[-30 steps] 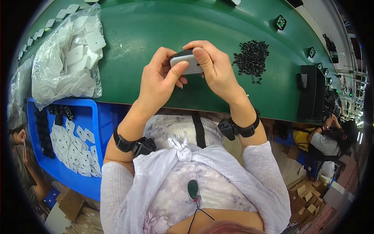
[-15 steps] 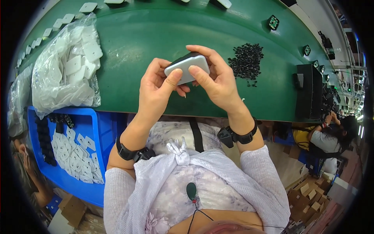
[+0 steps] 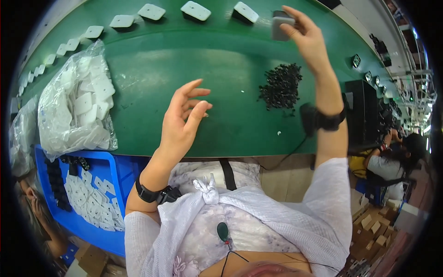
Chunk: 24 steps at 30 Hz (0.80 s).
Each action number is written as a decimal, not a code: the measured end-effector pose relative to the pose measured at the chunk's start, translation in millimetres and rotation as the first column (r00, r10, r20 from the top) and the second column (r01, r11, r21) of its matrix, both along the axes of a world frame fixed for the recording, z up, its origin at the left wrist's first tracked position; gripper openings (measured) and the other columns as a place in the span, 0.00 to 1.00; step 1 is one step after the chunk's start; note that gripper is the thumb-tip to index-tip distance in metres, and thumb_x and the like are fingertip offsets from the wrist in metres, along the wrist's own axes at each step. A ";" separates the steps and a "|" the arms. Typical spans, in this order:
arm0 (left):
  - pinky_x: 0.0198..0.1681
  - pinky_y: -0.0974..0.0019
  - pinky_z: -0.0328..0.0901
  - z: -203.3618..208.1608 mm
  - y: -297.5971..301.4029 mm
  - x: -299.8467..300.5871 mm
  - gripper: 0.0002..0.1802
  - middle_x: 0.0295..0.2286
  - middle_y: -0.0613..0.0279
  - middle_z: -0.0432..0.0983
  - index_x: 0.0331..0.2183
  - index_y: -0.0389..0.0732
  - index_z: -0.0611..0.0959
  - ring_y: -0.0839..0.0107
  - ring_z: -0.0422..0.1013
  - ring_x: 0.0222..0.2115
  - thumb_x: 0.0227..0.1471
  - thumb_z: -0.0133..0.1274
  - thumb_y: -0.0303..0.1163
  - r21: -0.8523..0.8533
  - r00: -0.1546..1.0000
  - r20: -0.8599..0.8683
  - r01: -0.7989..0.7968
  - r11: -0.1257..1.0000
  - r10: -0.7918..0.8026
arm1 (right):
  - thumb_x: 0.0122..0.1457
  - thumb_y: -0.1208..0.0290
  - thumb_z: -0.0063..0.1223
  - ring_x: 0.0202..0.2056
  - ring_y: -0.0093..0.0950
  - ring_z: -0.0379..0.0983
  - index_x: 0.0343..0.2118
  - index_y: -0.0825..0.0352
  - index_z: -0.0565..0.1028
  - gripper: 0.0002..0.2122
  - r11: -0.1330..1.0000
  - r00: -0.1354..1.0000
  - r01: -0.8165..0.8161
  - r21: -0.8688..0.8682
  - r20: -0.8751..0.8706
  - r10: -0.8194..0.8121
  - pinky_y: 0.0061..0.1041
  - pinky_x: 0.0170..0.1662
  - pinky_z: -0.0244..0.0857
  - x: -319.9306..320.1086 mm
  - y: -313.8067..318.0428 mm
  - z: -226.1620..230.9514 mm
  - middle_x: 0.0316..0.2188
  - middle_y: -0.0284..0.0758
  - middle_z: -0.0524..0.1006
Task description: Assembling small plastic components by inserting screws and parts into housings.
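My right hand (image 3: 310, 42) is stretched to the far right part of the green table (image 3: 184, 134). Between its thumb and fingers is a small rounded housing (image 3: 281, 30), grey on one face and black at the back, blurred by motion. My left hand (image 3: 181, 115) hovers over the near middle of the table, empty, with its fingers apart and slightly curled. To the left of the held housing, housings with white tops and black bases, such as this white-topped housing (image 3: 246, 12), stand in a row along the far side. A pile of small black parts (image 3: 280, 87) lies nearer than my right hand.
A clear plastic bag (image 3: 78, 104) full of white covers lies on the table at left. Below it, a blue bin (image 3: 117, 184) holds white plates and black parts. A black box (image 3: 362, 111) stands at the right edge. Other people sit at both sides.
My left hand has let go of the housing and stayed near the middle. My right hand has carried it away to the far right. The view has shifted, showing more of the far row.
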<state>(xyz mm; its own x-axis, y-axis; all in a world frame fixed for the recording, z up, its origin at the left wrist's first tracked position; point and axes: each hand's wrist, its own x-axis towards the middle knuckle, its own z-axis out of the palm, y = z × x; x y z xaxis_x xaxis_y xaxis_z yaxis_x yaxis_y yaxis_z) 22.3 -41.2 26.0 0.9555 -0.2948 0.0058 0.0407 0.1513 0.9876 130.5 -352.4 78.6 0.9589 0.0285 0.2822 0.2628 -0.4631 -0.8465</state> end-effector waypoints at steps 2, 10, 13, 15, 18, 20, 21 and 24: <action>0.39 0.71 0.69 -4.6 16.9 -2.2 0.21 0.43 0.55 0.72 0.51 0.35 0.70 0.73 0.72 0.36 0.56 0.50 0.26 0.196 0.995 0.088 -0.067 0.978 0.050 | 0.57 0.73 0.56 0.40 0.21 0.70 0.49 0.69 0.70 0.17 0.969 0.991 0.124 -0.213 -0.014 -0.130 0.21 0.45 0.65 33.9 -34.3 -7.3 0.40 0.33 0.76; 0.38 0.65 0.67 10.7 97.0 8.8 0.12 0.36 0.55 0.75 0.41 0.38 0.79 0.61 0.72 0.34 0.51 0.55 0.26 0.606 0.766 0.583 -0.633 0.481 0.272 | 0.58 0.69 0.55 0.39 0.22 0.71 0.46 0.68 0.73 0.15 0.914 0.901 -0.150 -0.376 -0.432 -0.030 0.21 0.44 0.64 99.6 -100.8 -36.0 0.37 0.31 0.76; 0.44 0.60 0.64 14.7 128.6 24.5 0.16 0.41 0.57 0.74 0.43 0.41 0.78 0.58 0.69 0.40 0.50 0.57 0.31 0.602 0.608 0.773 -0.793 0.094 0.180 | 0.58 0.65 0.55 0.39 0.22 0.71 0.51 0.66 0.72 0.19 0.932 0.866 -0.101 -0.347 -0.492 -0.090 0.21 0.44 0.64 105.7 -108.2 -38.3 0.40 0.30 0.76; 0.47 0.58 0.62 20.0 131.5 37.0 0.19 0.44 0.59 0.72 0.45 0.42 0.77 0.59 0.67 0.44 0.49 0.57 0.33 0.621 0.618 0.783 -0.783 -0.036 0.071 | 0.58 0.63 0.54 0.40 0.22 0.71 0.50 0.67 0.72 0.19 0.920 0.858 -0.085 -0.382 -0.498 -0.127 0.22 0.44 0.64 102.9 -101.8 -33.1 0.41 0.31 0.76; 0.52 0.54 0.58 8.2 139.8 52.3 0.26 0.51 0.64 0.68 0.50 0.45 0.74 0.60 0.63 0.51 0.47 0.58 0.34 0.675 0.699 0.709 -0.711 -0.196 -0.095 | 0.59 0.59 0.54 0.41 0.24 0.71 0.50 0.67 0.73 0.20 0.916 0.885 -0.023 -0.400 -0.435 -0.168 0.23 0.44 0.64 96.7 -99.8 -32.8 0.42 0.33 0.76; 0.54 0.55 0.57 -4.6 150.7 59.3 0.26 0.53 0.65 0.67 0.50 0.46 0.74 0.61 0.62 0.54 0.47 0.57 0.33 0.731 0.764 0.634 -0.643 -0.230 -0.119 | 0.58 0.58 0.55 0.42 0.25 0.72 0.50 0.67 0.72 0.21 0.884 0.958 0.064 -0.464 -0.220 -0.184 0.22 0.44 0.65 101.0 -107.7 -36.2 0.42 0.34 0.76; 0.54 0.55 0.57 -10.2 156.5 60.0 0.25 0.54 0.67 0.67 0.51 0.47 0.74 0.62 0.62 0.54 0.48 0.57 0.34 0.731 0.769 0.628 -0.635 -0.250 -0.115 | 0.58 0.58 0.55 0.41 0.25 0.72 0.49 0.67 0.73 0.21 0.843 0.975 0.138 -0.520 -0.076 -0.206 0.22 0.44 0.65 92.2 -99.2 -29.6 0.40 0.34 0.77; 0.54 0.56 0.57 -19.3 172.6 65.6 0.24 0.53 0.69 0.68 0.50 0.47 0.75 0.64 0.64 0.53 0.49 0.56 0.35 0.706 0.744 0.654 -0.666 -0.242 -0.139 | 0.56 0.63 0.57 0.35 0.21 0.72 0.44 0.66 0.76 0.16 0.850 0.986 0.162 -0.502 0.058 -0.154 0.20 0.41 0.65 44.7 -81.9 5.0 0.34 0.32 0.78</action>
